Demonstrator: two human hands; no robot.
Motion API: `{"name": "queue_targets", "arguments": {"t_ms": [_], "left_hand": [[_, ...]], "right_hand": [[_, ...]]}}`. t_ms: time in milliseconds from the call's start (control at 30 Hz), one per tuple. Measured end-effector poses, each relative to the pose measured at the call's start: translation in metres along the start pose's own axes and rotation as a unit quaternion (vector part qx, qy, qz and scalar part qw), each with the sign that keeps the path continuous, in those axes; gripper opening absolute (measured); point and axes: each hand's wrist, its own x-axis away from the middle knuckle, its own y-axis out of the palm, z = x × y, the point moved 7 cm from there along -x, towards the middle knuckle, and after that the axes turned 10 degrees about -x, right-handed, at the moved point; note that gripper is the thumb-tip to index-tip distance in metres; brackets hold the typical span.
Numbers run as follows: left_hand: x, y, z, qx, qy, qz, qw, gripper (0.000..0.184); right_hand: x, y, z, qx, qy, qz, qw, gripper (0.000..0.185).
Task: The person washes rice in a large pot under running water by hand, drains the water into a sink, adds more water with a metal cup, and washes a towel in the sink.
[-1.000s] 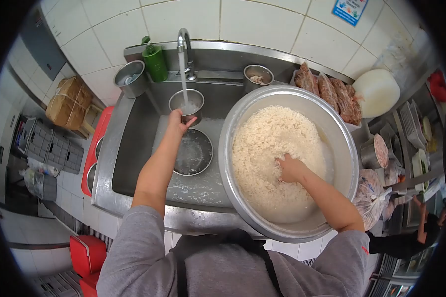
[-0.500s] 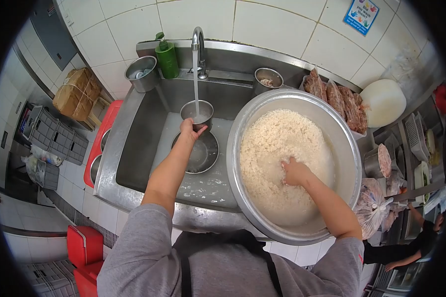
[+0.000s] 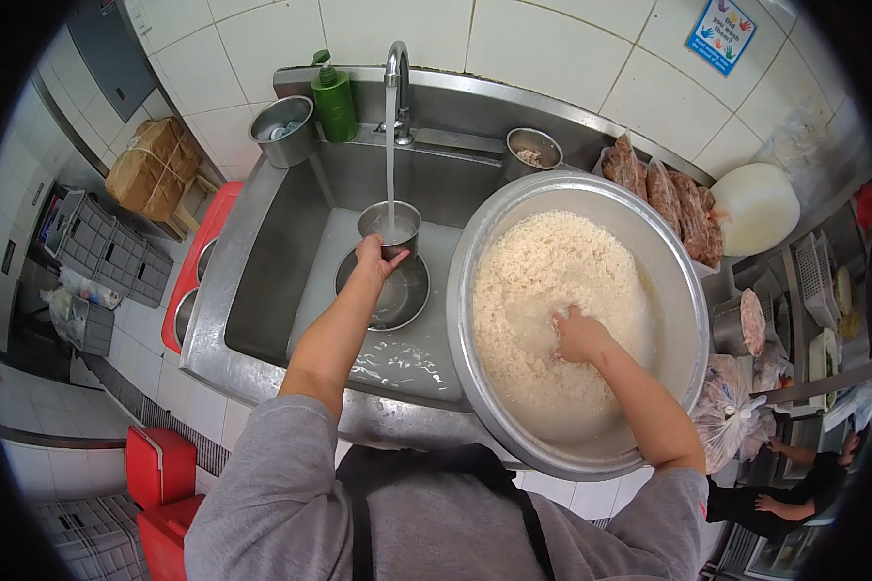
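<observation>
My left hand (image 3: 376, 261) grips a small metal cup (image 3: 403, 235) under the running faucet (image 3: 397, 87), and the water stream falls into it. Below the cup, a round metal bowl (image 3: 397, 302) lies in the sink (image 3: 262, 281). A large metal pot (image 3: 683, 290) holding pale rice (image 3: 523, 271) in cloudy water stands at the sink's right side. My right hand (image 3: 576, 336) is inside that pot, its fingertips partly sunk in the rice; whether they hold any grains is hidden.
Behind the sink are a green pump bottle (image 3: 333, 105), a metal container (image 3: 286, 145) and a small metal pot (image 3: 533, 145). Bagged meat (image 3: 664, 198) lies behind the large pot. A person in black (image 3: 814, 489) is at the far right.
The view has shifted, so the sink and pot appear farther right than a second ago. My left hand still holds the cup under the stream, and my right hand remains in the rice.
</observation>
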Motion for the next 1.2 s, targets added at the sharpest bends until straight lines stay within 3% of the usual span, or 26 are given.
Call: {"name": "queue_targets", "arguments": {"t_ms": [733,1033,1200], "left_hand": [[-0.014,-0.025,-0.02,0.006,-0.018,0.015,1.0,0.05],[0.038,0.002,0.006,0.003,-0.014,0.027,1.0,0.044],[0.039,0.023,0.032,0.01,0.017,-0.014,1.0,0.042]], "right_hand": [[0.001,-0.001,-0.002,0.003,0.0,-0.006,1.0,0.069],[0.001,0.0,-0.001,0.001,-0.008,0.01,1.0,0.067],[-0.001,0.002,0.001,-0.001,-0.008,0.001,1.0,0.073]]}}
